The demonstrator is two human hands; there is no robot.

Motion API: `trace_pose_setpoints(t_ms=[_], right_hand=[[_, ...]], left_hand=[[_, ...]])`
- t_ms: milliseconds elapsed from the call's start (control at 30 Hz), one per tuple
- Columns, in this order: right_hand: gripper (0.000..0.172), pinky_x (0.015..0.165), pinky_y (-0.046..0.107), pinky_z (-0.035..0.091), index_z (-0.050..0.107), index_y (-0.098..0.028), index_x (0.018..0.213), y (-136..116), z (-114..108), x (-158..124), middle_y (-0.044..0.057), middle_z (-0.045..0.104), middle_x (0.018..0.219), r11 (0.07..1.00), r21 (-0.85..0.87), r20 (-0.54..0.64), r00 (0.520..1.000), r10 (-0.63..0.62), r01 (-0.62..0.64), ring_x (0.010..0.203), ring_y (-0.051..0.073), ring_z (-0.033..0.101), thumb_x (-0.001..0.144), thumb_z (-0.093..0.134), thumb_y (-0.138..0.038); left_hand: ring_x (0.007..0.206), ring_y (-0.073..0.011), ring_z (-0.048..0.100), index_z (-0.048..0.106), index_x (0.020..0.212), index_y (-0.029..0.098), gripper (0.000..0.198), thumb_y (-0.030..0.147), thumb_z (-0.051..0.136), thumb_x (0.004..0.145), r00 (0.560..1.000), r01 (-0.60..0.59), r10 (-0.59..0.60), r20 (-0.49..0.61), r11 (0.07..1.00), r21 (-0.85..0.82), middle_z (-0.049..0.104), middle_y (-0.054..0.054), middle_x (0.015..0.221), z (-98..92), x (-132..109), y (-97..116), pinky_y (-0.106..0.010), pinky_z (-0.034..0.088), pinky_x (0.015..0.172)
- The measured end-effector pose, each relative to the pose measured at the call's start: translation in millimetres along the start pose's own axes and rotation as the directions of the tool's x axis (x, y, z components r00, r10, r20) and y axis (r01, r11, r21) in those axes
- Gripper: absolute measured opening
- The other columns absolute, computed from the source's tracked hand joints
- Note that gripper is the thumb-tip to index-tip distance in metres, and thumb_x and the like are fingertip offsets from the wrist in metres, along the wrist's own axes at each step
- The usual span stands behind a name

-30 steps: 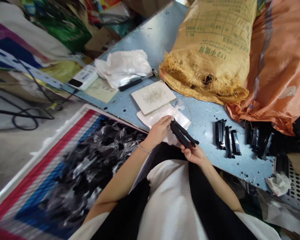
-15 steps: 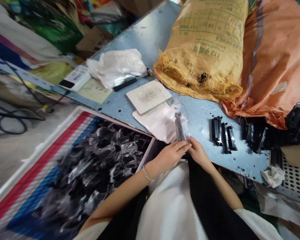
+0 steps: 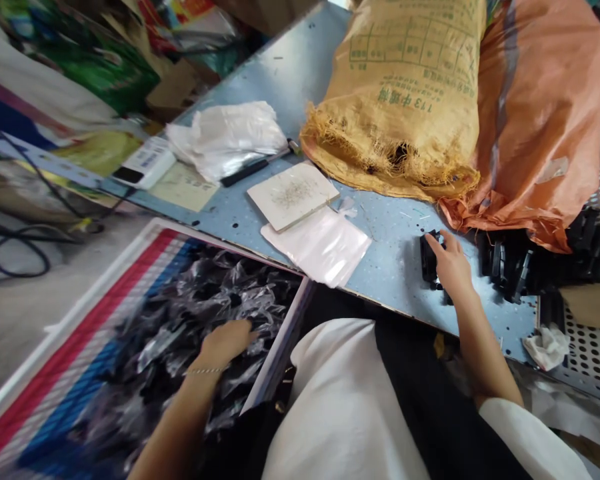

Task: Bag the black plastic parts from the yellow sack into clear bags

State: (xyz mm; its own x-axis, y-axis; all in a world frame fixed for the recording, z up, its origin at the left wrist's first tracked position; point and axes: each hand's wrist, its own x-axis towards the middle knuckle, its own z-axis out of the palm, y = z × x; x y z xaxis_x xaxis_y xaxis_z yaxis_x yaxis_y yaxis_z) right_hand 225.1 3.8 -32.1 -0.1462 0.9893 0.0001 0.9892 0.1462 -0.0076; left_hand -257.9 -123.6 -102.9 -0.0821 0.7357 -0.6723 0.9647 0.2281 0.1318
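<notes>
The right hand (image 3: pixel 450 267) touches stiff, light-looking black plastic parts (image 3: pixel 429 260), best pinched lengthwise; the left hand (image 3: pixel 225 343) sits among slippery bagged parts (image 3: pixel 200 313) at lower left, neither grip clear.

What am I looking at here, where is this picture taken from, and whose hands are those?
This view comes from a camera worn on a person's head, looking down at their own bare hands. Their left hand reaches into a tray of black parts in clear plastic bags. Their right hand touches small black plastic parts on a speckled blue table. Whether either hand grips anything is hard to tell. A tan woven sack lies on the table.
</notes>
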Motion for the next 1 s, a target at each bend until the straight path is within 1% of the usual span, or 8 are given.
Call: trace_pose_setpoints(t_ms=[100, 200, 267, 467, 600, 700, 767, 1000], right_hand=[[0.047, 0.094, 0.048, 0.047, 0.062, -0.024, 0.133, -3.5, -2.3, 27.0, 0.014, 0.038, 0.156, 0.973, -0.143, 0.062, 0.983, -0.175, 0.183, 0.134, 0.037, 0.041, 0.093, 0.043, -0.008], [0.039, 0.092, 0.043, 0.046, 0.068, -0.020, 0.122, -7.2, -8.7, 43.7, 0.014, 0.049, 0.149, 0.933, -0.140, 0.141, 0.940, -0.312, 0.331, 0.122, 0.032, 0.051, 0.092, 0.046, -0.007], [0.034, 0.089, 0.037, 0.047, 0.069, -0.019, 0.119, -7.0, -12.1, 44.3, 0.014, 0.061, 0.132, 0.928, -0.043, 0.198, 0.913, -0.356, 0.371, 0.108, 0.027, 0.058, 0.091, 0.051, -0.010], [0.027, 0.076, 0.031, 0.047, 0.074, -0.017, 0.097, -2.6, -3.7, 9.3, 0.007, 0.068, 0.088, 0.835, 0.546, 0.234, 0.943, -0.235, 0.072, 0.081, 0.020, 0.063, 0.091, 0.058, -0.038], [0.032, 0.057, 0.025, 0.044, 0.072, -0.017, 0.084, -34.6, 19.8, -20.4, 0.001, 0.064, 0.068, 0.201, 0.892, 0.438, 0.885, -0.158, -0.405, 0.058, 0.013, 0.057, 0.078, 0.071, -0.048], [0.035, 0.042, 0.020, 0.034, 0.065, -0.016, 0.067, -75.0, 39.3, -34.7, -0.002, 0.055, 0.053, -0.211, 0.730, 0.571, 0.749, -0.336, -0.650, 0.043, 0.009, 0.046, 0.064, 0.082, -0.046], [0.035, 0.038, 0.018, 0.031, 0.063, -0.015, 0.067, -96.8, 46.9, -38.2, 0.000, 0.058, 0.054, -0.319, 0.630, 0.583, 0.702, -0.409, -0.709, 0.044, 0.008, 0.047, 0.064, 0.084, -0.043], [0.030, 0.033, 0.012, 0.030, 0.065, -0.014, 0.089, -118.1, 51.1, -35.3, 0.005, 0.068, 0.074, -0.558, 0.418, 0.558, 0.687, -0.465, -0.717, 0.043, 0.003, 0.039, 0.074, 0.081, -0.034]], left_hand=[[0.099, -0.0246, 0.067, 0.072, 0.099, 0.021, 0.032, 0.036, 0.043, 0.096, 0.944, -0.253, 0.224, -0.244, 0.963, -0.094, 0.073, -0.009, 0.103, -20.1, 10.1, 66.4, -0.036, 0.051, 0.090], [0.106, -0.0241, 0.062, 0.069, 0.112, 0.018, 0.033, 0.033, 0.044, 0.098, 0.661, -0.576, 0.421, -0.621, 0.815, -0.061, 0.068, -0.013, 0.114, -38.1, 29.1, 136.0, -0.037, 0.048, 0.099], [0.102, -0.0271, 0.060, 0.070, 0.102, 0.014, 0.026, 0.027, 0.049, 0.095, 0.566, -0.605, 0.447, -0.692, 0.796, 0.020, 0.067, -0.016, 0.111, -45.4, 45.2, 166.9, -0.042, 0.049, 0.095], [0.079, -0.0199, 0.061, 0.062, 0.071, 0.017, 0.016, 0.028, 0.064, 0.084, 0.716, -0.621, 0.356, -0.600, 0.718, -0.315, 0.064, -0.005, 0.079, -64.8, 79.3, 167.1, -0.032, 0.050, 0.074], [0.059, -0.0142, 0.057, 0.062, 0.081, 0.018, 0.011, 0.030, 0.060, 0.082, 0.848, -0.519, 0.247, -0.469, 0.564, -0.642, 0.063, 0.002, 0.066, -75.5, 87.1, 151.4, -0.026, 0.046, 0.060], [0.071, -0.0152, 0.063, 0.063, 0.084, 0.018, 0.009, 0.021, 0.056, 0.079, 0.813, -0.565, 0.225, -0.537, 0.526, -0.635, 0.069, -0.001, 0.077, -77.1, 86.1, 150.7, -0.027, 0.051, 0.070], [0.083, -0.0169, 0.066, 0.066, 0.083, 0.018, 0.011, 0.019, 0.057, 0.076, 0.781, -0.596, 0.233, -0.579, 0.556, -0.580, 0.072, -0.003, 0.087, -76.6, 83.1, 152.5, -0.028, 0.052, 0.081], [0.069, -0.0149, 0.066, 0.063, 0.089, 0.019, 0.014, 0.023, 0.064, 0.076, 0.852, -0.515, 0.200, -0.483, 0.488, -0.705, 0.071, -0.001, 0.080, -70.9, 82.1, 156.0, -0.027, 0.054, 0.069]])
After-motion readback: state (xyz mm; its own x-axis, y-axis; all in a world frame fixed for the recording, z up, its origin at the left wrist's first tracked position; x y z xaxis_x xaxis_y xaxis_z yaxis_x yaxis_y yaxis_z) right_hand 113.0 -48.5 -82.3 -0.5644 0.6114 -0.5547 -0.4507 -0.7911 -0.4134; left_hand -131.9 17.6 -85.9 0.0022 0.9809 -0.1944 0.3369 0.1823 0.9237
